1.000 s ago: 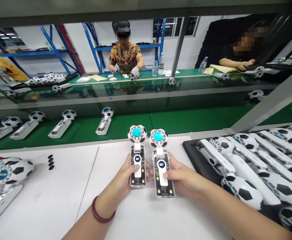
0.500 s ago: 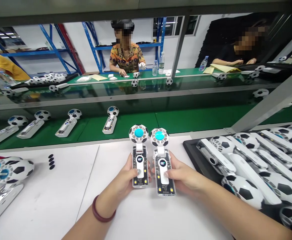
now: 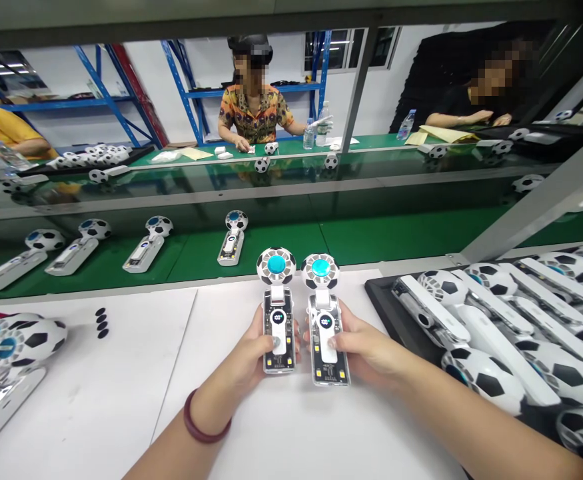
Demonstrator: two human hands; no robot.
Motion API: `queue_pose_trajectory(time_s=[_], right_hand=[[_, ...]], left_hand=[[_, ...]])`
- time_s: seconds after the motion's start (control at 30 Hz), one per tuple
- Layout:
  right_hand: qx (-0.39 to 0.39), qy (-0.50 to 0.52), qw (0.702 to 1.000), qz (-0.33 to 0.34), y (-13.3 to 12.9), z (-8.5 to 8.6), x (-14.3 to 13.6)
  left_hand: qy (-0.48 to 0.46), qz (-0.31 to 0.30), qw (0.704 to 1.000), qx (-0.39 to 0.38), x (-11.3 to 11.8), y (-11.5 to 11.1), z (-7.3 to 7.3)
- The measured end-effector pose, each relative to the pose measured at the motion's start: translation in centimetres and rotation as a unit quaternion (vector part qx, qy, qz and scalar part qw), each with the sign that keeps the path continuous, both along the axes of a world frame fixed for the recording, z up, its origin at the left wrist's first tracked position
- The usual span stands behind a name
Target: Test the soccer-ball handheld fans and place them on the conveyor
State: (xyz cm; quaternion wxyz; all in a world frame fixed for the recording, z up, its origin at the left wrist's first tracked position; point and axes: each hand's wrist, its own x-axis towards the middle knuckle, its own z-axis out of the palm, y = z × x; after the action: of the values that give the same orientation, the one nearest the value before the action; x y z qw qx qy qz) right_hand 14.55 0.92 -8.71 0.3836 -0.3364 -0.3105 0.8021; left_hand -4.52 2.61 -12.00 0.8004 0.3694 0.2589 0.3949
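Belt fans at 11 o'clock drift rightward since earlier; left hand stays clamped on left fan, right hand on right fan, both displays lit.

White table with black pads, black tray, football fans.

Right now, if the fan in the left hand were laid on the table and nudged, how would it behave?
The fan looks rigid, a hard clear handle. Its ball-shaped head might let it rock or pivot, though the flat handle should stop rolling. Probably light: the left hand holds it alone.
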Motion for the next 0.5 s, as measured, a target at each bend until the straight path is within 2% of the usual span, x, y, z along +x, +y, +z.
queue_pose_trajectory(time_s=[0.33, 0.5], right_hand=[[-0.006, 0.023, 1.0, 0.004, 0.15, 0.3, -0.2], [-0.001, -0.001, 1.0, -0.004, 0.14, 0.49, -0.26]], left_hand=[[0.012, 0.01, 1.0, -0.014, 0.0, -0.05, 0.14], [0.016, 0.014, 1.0, -0.007, -0.03, -0.13, 0.05]])
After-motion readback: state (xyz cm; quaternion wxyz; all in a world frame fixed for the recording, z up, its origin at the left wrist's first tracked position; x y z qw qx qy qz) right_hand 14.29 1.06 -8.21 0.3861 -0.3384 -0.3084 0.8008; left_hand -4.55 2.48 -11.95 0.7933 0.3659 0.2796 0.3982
